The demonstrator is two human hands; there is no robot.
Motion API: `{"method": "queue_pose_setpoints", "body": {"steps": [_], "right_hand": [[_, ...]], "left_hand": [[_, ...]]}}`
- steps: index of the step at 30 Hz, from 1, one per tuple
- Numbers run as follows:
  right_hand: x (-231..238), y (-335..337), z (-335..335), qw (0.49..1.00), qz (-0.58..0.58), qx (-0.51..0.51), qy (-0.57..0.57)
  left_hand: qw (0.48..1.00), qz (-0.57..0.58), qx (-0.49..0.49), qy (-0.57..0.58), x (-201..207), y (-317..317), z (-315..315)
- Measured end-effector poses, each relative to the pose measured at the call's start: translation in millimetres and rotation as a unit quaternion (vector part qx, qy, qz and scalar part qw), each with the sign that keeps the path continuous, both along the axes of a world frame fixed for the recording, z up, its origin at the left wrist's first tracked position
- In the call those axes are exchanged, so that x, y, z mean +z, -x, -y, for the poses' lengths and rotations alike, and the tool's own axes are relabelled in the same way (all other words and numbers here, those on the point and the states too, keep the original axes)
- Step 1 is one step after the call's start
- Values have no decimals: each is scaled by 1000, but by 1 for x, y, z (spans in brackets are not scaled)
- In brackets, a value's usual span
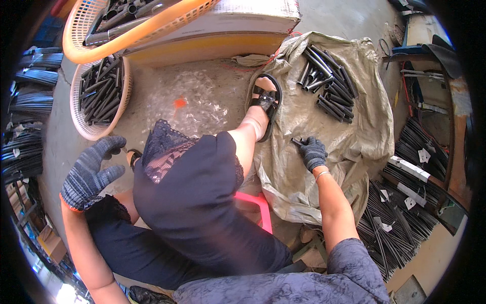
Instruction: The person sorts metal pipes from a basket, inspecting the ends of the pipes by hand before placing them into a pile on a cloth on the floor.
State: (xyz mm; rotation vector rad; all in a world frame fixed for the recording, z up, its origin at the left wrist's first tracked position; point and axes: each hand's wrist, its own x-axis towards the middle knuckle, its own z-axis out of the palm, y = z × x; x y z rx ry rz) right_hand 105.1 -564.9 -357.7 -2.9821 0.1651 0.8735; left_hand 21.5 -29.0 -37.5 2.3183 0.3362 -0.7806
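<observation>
My right hand, in a grey knitted glove, is low over a crumpled beige woven sack spread on the floor. Its fingers are closed round a short black tube, whose end sticks out on the left. Farther off on the same sack lies a loose pile of black tubes of similar kind. On the left, my left hand, gloved in striped grey, is raised beside my knee. Its curved fingers stand apart from the thumb, with nothing seen between them.
A white basket of short black tubes stands far left. Above it, an orange-rimmed basket of larger tubes sits by a big box. Bundles of long black rods lie right, more rods left. A pink stool shows under me.
</observation>
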Motion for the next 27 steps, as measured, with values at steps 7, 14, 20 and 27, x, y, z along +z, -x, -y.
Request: {"method": "queue_pose_setpoints", "body": {"steps": [7,14,20,27], "right_hand": [[-15,20,12,984,-53,-82,-152],[-32,40,24,988,-7,79,-136],[-15,47,31,989,-25,77,-125],[6,51,42,991,0,3,-132]], "left_hand": [[999,26,-8,17,-1,2,-2],[1000,28,-12,-4,1,5,-3],[999,37,-25,-12,8,5,-2],[991,118,-68,-12,10,14,-9]]}}
